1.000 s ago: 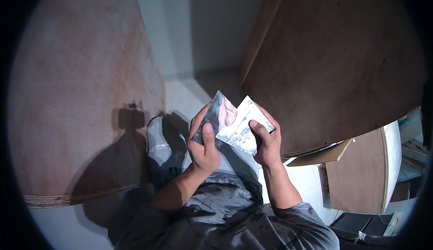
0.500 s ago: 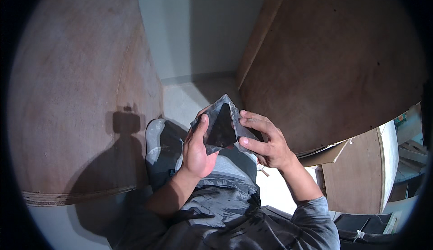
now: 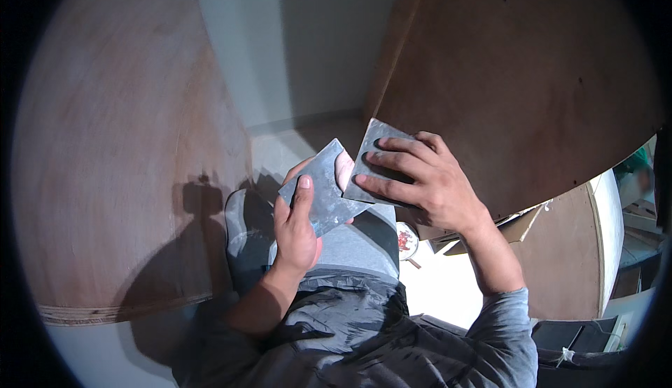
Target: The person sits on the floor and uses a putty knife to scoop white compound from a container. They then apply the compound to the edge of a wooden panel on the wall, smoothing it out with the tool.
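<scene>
Clamped between thumb and fingers, two thin grey metal blades are held just above the centre of the frame. The left hand [image 3: 297,230] is closed on the left blade [image 3: 320,188], the thumb pressed flat along its face and a fingertip showing behind its upper edge. The right hand [image 3: 420,185] is closed on the right blade [image 3: 374,164] with the fingers spread across its face, the thumb hidden behind. The two blades touch — the right one's edge is laid against the upper face of the left one, at an angle.

As a judgement, one blade is being drawn across the other to clean it. For this to be done well, the left blade would be kept still and flat by the thumb, the right blade's edge kept in full contact along its width, and the fingertips kept clear of both edges.

Below the hands, grey trousers [image 3: 350,241] and a dark grey sleeve [image 3: 490,339] are seen. A grey shoe [image 3: 246,237] is set on the pale floor [image 3: 434,290] left of centre, and a small round tin with reddish contents [image 3: 404,239] lies just right of the knee. Farther out, a large plywood panel [image 3: 119,164] fills the left of the frame and a second plywood board [image 3: 518,87] the upper right — a white wall [image 3: 294,38] stands between them.
</scene>
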Demonstrator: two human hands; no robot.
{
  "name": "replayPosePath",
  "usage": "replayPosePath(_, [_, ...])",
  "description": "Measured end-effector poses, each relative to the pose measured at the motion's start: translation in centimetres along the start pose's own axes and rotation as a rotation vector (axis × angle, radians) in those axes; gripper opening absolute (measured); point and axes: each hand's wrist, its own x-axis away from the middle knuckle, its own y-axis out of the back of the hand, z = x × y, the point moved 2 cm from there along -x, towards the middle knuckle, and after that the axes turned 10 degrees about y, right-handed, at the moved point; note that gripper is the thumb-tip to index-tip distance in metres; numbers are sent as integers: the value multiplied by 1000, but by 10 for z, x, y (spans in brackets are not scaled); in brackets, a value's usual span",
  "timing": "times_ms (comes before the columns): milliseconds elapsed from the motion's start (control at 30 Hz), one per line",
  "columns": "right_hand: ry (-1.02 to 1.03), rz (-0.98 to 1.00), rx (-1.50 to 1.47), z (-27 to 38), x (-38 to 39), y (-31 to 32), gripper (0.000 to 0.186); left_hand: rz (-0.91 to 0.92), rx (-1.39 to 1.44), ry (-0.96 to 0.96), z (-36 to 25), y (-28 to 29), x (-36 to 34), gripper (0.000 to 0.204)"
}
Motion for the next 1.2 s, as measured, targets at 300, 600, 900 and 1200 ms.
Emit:
replayPosePath(300, [47,-16,-63,4,-14,13,37,-37,-43,-14,4,-2,2,41])
replayPosePath(600, [49,51,-101,5,-14,10,35,-6,-73,11,4,-4,1,42])
replayPosePath(900, [86,94,-67,3,-12,4,49,-14,-110,4,7,-4,-3,42])
replayPosePath(1200, [39,47,-229,-1,-4,2,36,-7,-66,66,14,1,-9,43])
